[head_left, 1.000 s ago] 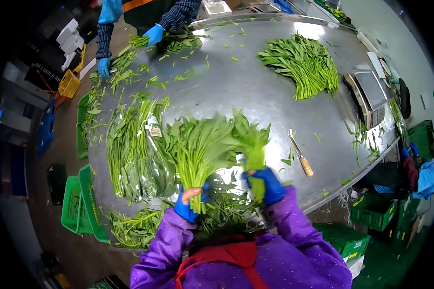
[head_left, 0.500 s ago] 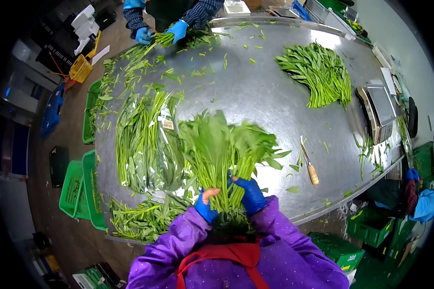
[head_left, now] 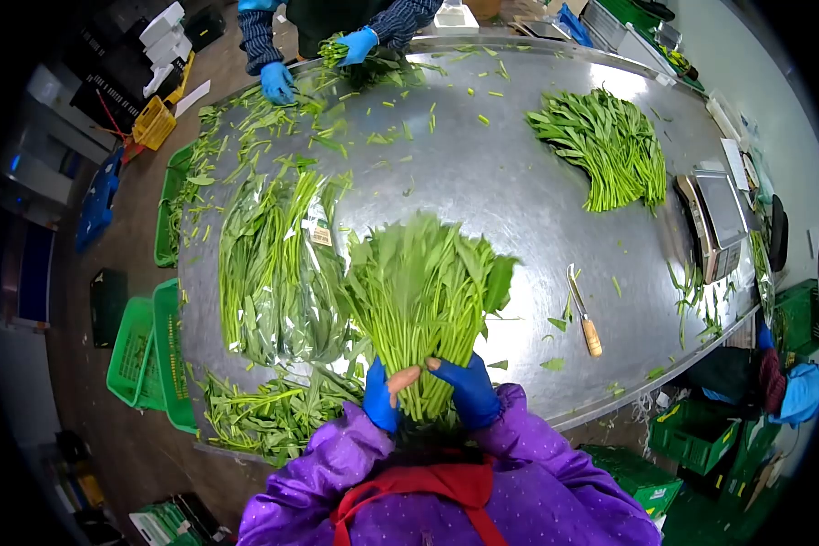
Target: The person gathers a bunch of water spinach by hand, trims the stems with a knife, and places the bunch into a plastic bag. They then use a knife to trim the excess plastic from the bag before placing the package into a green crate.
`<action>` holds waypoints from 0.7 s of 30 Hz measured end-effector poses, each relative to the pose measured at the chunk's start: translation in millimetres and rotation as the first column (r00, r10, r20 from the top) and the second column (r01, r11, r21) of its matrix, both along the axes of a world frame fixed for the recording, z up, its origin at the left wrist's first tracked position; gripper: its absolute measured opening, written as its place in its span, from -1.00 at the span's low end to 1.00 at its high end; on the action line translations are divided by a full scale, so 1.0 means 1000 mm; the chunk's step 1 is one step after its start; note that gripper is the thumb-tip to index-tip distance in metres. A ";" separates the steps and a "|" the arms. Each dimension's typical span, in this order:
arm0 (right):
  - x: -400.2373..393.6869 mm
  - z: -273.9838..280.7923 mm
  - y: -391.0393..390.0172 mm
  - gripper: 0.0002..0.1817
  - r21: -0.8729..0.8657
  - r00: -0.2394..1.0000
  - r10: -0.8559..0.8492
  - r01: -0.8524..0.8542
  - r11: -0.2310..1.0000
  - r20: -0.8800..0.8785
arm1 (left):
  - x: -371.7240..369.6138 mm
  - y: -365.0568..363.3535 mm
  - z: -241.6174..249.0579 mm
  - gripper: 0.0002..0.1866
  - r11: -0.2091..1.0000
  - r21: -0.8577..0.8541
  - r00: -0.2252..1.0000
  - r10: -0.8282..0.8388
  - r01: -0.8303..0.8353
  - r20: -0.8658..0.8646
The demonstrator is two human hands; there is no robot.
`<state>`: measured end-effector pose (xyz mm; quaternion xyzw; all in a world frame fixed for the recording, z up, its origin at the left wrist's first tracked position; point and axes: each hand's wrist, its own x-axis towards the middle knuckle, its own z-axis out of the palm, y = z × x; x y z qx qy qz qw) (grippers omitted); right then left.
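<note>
A thick bunch of water spinach (head_left: 420, 314) stands over the near side of the steel table (head_left: 464, 182), leaves pointing away from me and stems toward me. My left hand (head_left: 384, 393) is closed round the stems from the left, its thumb across them. From the other side, my right hand (head_left: 467, 387) grips the same stems, thumb at the front. Both hands wear blue gloves with the thumb tips bare. Just left of the bunch lie bagged greens (head_left: 278, 273) in clear labelled plastic. A wooden-handled knife (head_left: 590, 335) rests to the right.
Loose greens (head_left: 278, 414) lie at the near left corner. Another pile of greens (head_left: 605, 150) sits at the far right, near a scale (head_left: 714, 223). Across the table, a co-worker's gloved hands (head_left: 278, 84) handle greens. Green crates (head_left: 136, 355) stand beside the left edge.
Two portions of greens, parted before, are now pressed together into one bunch between my hands. The co-worker's hands have moved apart, one raising a bundle.
</note>
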<state>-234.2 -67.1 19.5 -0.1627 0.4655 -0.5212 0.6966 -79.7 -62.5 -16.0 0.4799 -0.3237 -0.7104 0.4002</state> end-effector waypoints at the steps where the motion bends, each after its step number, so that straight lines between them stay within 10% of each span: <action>1: 0.000 0.003 0.001 -0.66 -0.001 1.000 -0.026 0.026 1.000 0.012 | -0.001 -0.002 -0.008 -0.60 0.994 0.108 0.993 0.034 -0.022 -0.117; 5: -0.008 -0.080 0.011 -0.62 0.185 0.921 -0.088 0.017 0.983 0.381 | -0.005 -0.010 -0.056 -0.46 0.894 0.414 0.810 0.110 0.173 -0.576; 8: -0.010 -0.087 0.011 -0.61 0.249 0.852 -0.103 -0.033 0.968 0.514 | -0.002 -0.009 -0.037 -0.46 0.836 0.534 0.792 0.239 0.127 -0.562; 13: -0.007 -0.075 0.002 -0.61 0.240 0.898 -0.080 -0.029 0.970 0.432 | -0.002 -0.013 -0.034 -0.51 0.876 0.461 0.790 0.181 0.141 -0.586; 17: -0.007 -0.083 0.002 -0.60 0.171 0.981 0.042 -0.075 0.982 0.190 | 0.011 -0.002 -0.086 -0.57 0.839 0.523 0.941 0.043 0.149 -0.337; 20: -0.011 -0.057 -0.005 -0.59 0.082 0.989 0.123 -0.130 0.988 0.078 | -0.001 -0.015 -0.031 -0.57 0.791 0.586 0.984 -0.143 0.178 -0.106; 21: -0.012 -0.044 -0.007 -0.59 0.050 0.988 0.145 -0.148 0.988 0.061 | 0.004 -0.011 -0.037 -0.59 0.884 0.396 0.968 -0.220 0.250 -0.122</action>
